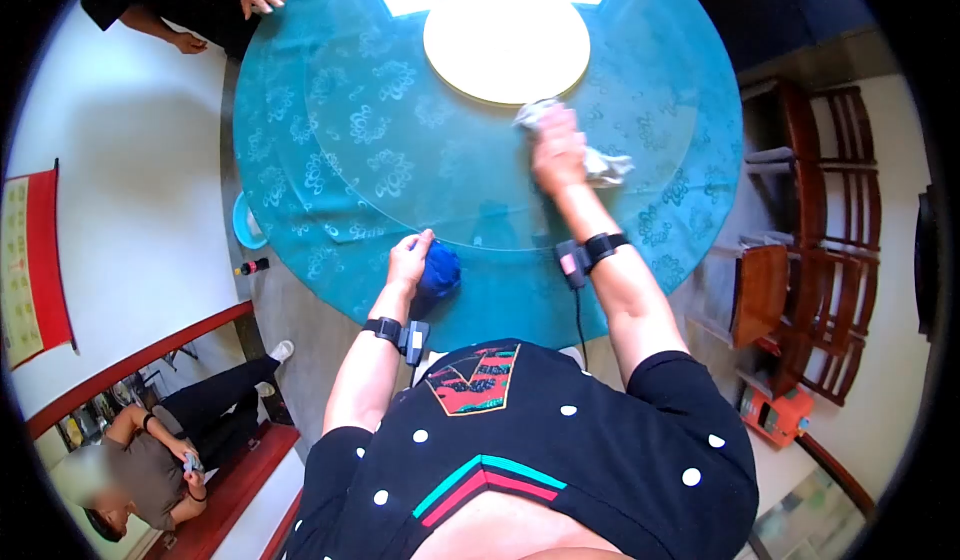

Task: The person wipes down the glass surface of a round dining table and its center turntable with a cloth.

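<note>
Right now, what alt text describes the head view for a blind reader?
The person's right hand holds a pale cloth on a round teal table; the left hand is at a blue bundle near the closest edge. Another person sits at left.

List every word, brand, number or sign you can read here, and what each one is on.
No text can be read for certain.
Wall scroll: marks like writing, too blurred.
Bottle: label too small.
Orange box: markings too small to make out.

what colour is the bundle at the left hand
The bundle is deep blue, best seen in the head view, the only one.
</note>
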Motion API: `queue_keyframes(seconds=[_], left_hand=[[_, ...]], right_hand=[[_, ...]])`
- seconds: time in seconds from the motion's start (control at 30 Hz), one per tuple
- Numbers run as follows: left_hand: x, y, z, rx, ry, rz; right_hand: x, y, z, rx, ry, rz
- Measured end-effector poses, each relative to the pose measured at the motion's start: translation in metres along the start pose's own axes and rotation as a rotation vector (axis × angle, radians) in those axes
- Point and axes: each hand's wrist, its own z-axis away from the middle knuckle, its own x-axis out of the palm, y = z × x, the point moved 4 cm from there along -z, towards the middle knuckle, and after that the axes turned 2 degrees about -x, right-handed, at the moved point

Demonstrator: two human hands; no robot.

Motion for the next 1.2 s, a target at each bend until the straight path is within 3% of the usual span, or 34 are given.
queue_keyframes(seconds=[0.1,0.17,0.3,0.4,0.53,0.6,0.73,0.83,0.93,1.03,1.2], left_hand=[[0.000,-0.006,-0.006,-0.070,0.015,0.037],[-0.001,-0.006,-0.010,-0.051,0.024,-0.022],[-0.003,-0.018,-0.013,-0.057,-0.007,0.045],[-0.007,0.003,0.011,-0.062,-0.057,-0.001],[-0.026,-0.004,0.034,0.042,-0.190,-0.186],[-0.040,0.004,0.055,0.149,-0.237,-0.421],[-0.068,-0.013,0.077,0.141,-0.177,-0.572],[-0.083,-0.026,0.081,0.148,-0.099,-0.536],[-0.083,-0.041,0.075,0.194,0.017,-0.554],[-0.079,-0.052,0.067,0.164,0.116,-0.581],[-0.076,-0.045,0.068,0.154,0.109,-0.633]], right_hand=[[0.007,-0.091,0.033,-0.308,-0.191,-0.024],[-0.006,-0.128,0.061,-0.455,-0.189,-0.133],[-0.025,-0.123,0.108,-0.511,-0.302,-0.195],[-0.035,-0.061,0.119,-0.378,-0.276,-0.098],[-0.047,0.066,0.096,-0.011,-0.138,0.061],[-0.042,0.128,0.083,0.232,-0.110,0.135],[-0.040,0.144,0.064,0.479,-0.004,0.178],[-0.012,0.117,0.075,0.290,0.051,0.166],[0.002,0.030,0.095,0.057,0.138,0.030],[-0.014,-0.083,0.111,-0.078,-0.023,-0.037],[0.000,-0.164,0.133,-0.364,-0.249,-0.181]])
